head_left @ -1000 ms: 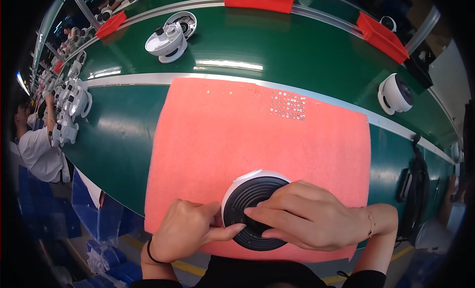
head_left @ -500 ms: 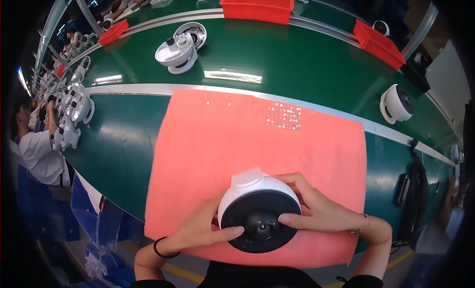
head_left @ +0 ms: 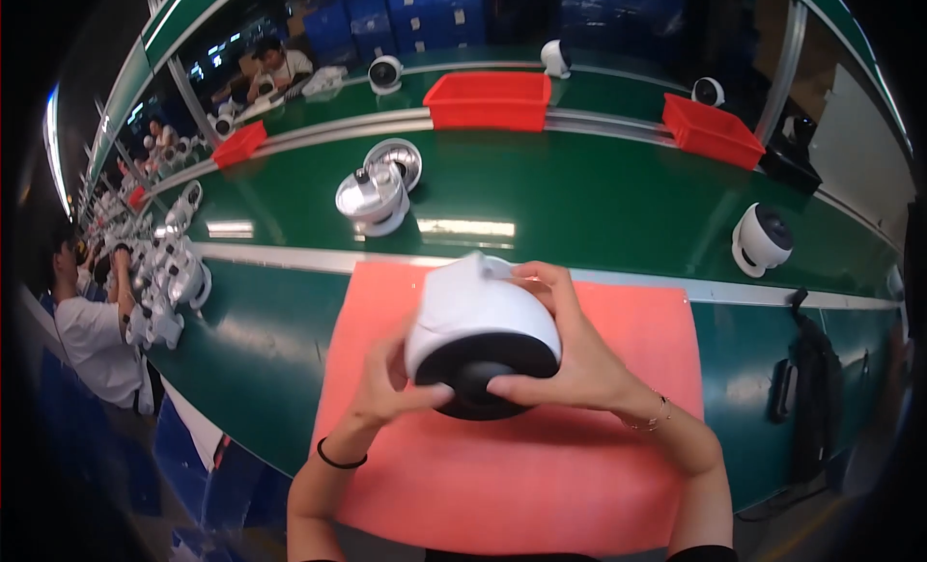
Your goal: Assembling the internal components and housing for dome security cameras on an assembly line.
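Observation:
A rounded white device housing (head_left: 483,306) with a black round face is held above the pink mat (head_left: 579,485), its face tipped toward me and downward. My left hand (head_left: 386,379) grips its left side, with the thumb on the lower black face. On the opposite side, my right hand (head_left: 565,354) has its fingers over the white shell and its thumb near the middle of the face. A dark shadow falls on the mat below. The device and my hands cover much of the mat's far part.
Across the green conveyor (head_left: 618,205) stand an opened white housing (head_left: 372,200) and another white device (head_left: 763,238). Red bins (head_left: 488,103) line the rail behind. Many white units (head_left: 179,272) crowd the left, beside a seated co-worker (head_left: 92,340). A black strap-like item (head_left: 816,388) lies right.
Both hands have raised the device and moved it away from me over the mat, tilting its black face further down. The head view has tipped up, showing more of the background.

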Tool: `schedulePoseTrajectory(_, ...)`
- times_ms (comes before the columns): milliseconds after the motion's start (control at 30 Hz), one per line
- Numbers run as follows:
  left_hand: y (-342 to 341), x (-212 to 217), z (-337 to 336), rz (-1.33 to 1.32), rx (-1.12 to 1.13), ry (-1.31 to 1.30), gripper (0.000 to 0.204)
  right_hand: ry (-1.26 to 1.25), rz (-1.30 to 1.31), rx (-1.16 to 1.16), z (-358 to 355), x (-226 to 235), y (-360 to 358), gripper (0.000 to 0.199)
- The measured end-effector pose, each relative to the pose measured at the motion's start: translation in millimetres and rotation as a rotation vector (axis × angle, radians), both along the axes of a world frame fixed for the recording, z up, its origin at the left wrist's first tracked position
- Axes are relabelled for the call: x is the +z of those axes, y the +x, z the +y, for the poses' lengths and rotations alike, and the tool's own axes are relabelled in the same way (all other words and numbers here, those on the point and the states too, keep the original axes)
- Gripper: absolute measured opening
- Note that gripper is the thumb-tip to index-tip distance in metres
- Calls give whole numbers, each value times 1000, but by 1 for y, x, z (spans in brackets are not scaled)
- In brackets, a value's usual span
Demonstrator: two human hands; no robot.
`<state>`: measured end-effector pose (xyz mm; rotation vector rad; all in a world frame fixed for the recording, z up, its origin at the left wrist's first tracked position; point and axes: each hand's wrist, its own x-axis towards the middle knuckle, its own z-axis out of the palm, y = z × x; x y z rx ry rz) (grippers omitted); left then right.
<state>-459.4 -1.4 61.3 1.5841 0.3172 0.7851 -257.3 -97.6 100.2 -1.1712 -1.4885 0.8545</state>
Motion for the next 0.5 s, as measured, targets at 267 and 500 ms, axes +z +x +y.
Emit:
schedulePoseTrajectory(267,77,21,0,-521,207,-584,65,198,-64,-238,24,-2,-6,96)
schedulePoseTrajectory(500,131,10,35,-528,235,-492,64,181,75,-309,45,-14,32,91)
